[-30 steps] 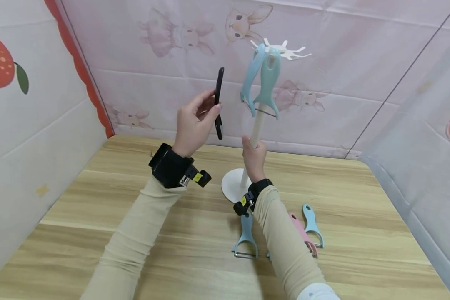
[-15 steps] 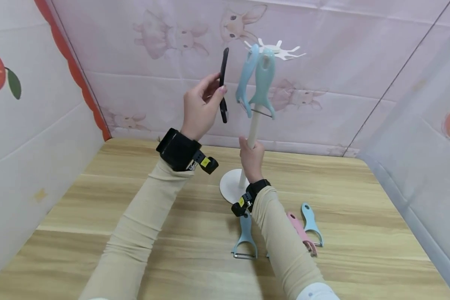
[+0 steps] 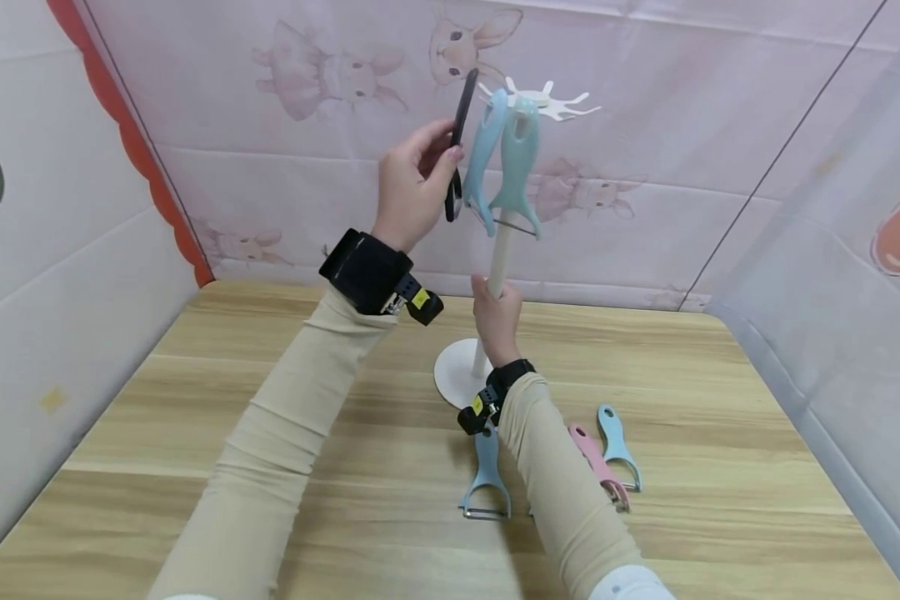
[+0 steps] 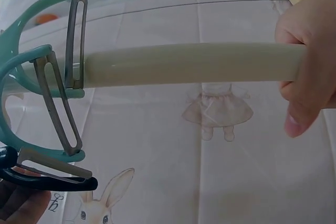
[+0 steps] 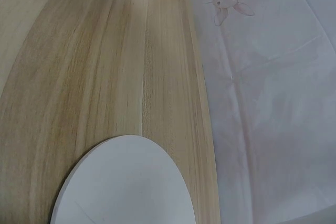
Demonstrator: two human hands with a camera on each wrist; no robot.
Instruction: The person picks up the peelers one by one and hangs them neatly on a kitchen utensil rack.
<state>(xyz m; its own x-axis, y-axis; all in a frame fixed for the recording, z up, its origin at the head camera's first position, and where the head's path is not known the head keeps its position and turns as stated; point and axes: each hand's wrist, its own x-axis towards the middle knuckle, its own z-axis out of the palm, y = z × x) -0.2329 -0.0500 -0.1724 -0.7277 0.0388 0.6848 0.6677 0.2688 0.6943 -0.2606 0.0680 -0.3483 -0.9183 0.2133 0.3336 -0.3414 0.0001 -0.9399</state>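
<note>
My left hand (image 3: 414, 185) pinches a black peeler (image 3: 461, 125) between thumb and fingers, held upright just left of the white stand's hooks (image 3: 546, 103). A blue peeler (image 3: 486, 150) and a blue-green peeler (image 3: 520, 158) hang from those hooks with their blades down. In the left wrist view, the black peeler's blade (image 4: 52, 163) sits close beside the two hanging ones. Lower down, my right hand (image 3: 497, 318) grips the stand's pole (image 3: 501, 254). Its round white base (image 3: 456, 373) stands on the table, and shows in the right wrist view too.
On the wooden table (image 3: 360, 500) lie a blue peeler (image 3: 487, 475) in front of the base, a pink peeler (image 3: 598, 467) and another blue peeler (image 3: 618, 446) by the right forearm. A rabbit-print curtain (image 3: 345, 200) hangs behind the table's back edge.
My left hand has raised the black peeler up and to the right, bringing it close to the hooks. The right hand keeps its grip on the pole.
</note>
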